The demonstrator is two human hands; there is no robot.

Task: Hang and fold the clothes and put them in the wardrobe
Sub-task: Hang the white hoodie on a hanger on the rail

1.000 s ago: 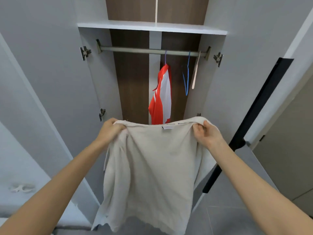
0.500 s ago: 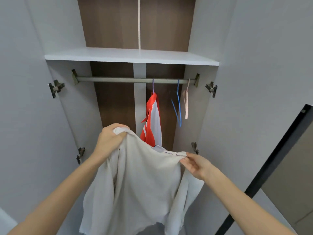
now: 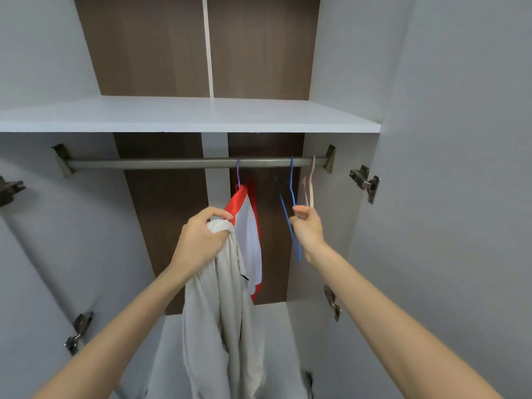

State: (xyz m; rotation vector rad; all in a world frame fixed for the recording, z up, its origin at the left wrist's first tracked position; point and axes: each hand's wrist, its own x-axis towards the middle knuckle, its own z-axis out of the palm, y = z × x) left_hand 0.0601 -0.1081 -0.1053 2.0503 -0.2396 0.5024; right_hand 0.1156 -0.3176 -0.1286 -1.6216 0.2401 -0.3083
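My left hand point(image 3: 198, 237) grips the bunched top of a beige shirt point(image 3: 224, 326), which hangs down limp in front of the open wardrobe. My right hand point(image 3: 306, 228) is raised to the blue wire hanger point(image 3: 292, 191) on the metal rail point(image 3: 158, 163), and its fingers curl round the hanger's lower wire. A red and white garment point(image 3: 249, 234) hangs from a purple hanger point(image 3: 238, 174) just behind my left hand. A pale pink hanger point(image 3: 311, 185) hangs bare at the rail's right end.
A white shelf point(image 3: 187, 116) runs above the rail. The wardrobe doors stand open on both sides, with metal hinges point(image 3: 364, 181) on the side walls. The left half of the rail carries nothing.
My right hand let go of the beige shirt and rose to the blue hanger. The shirt now hangs bunched from my left hand alone. The view has moved closer to the rail.
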